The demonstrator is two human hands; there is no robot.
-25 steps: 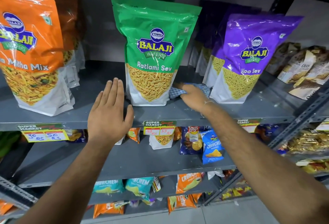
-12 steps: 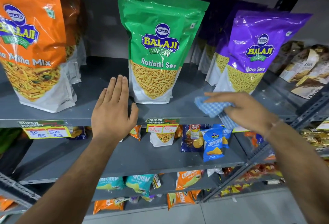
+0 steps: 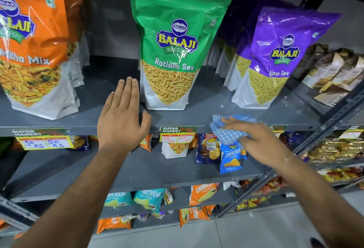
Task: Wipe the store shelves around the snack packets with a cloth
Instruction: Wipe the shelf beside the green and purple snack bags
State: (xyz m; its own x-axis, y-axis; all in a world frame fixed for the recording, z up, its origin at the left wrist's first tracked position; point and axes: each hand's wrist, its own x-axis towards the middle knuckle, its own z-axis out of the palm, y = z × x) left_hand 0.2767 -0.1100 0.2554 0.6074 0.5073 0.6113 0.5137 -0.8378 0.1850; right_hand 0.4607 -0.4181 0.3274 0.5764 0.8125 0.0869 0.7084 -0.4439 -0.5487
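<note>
A grey metal shelf carries three big snack pouches: orange Mitha Mix at left, green Ratlami Sev in the middle, purple Aloo Sev at right. My right hand holds a blue checked cloth against the shelf's front edge, below the gap between the green and purple pouches. My left hand lies flat and open on the shelf front, just left of the green pouch, with nothing in it.
Price tags hang on the shelf lip. Lower shelves hold small chip packets. Brown packets fill the neighbouring rack at right, past a slanted steel upright. The tiled floor shows below.
My right hand drew the cloth out from between the green and purple pouches forward to the shelf's front edge. My left hand stayed flat beside the green pouch.
</note>
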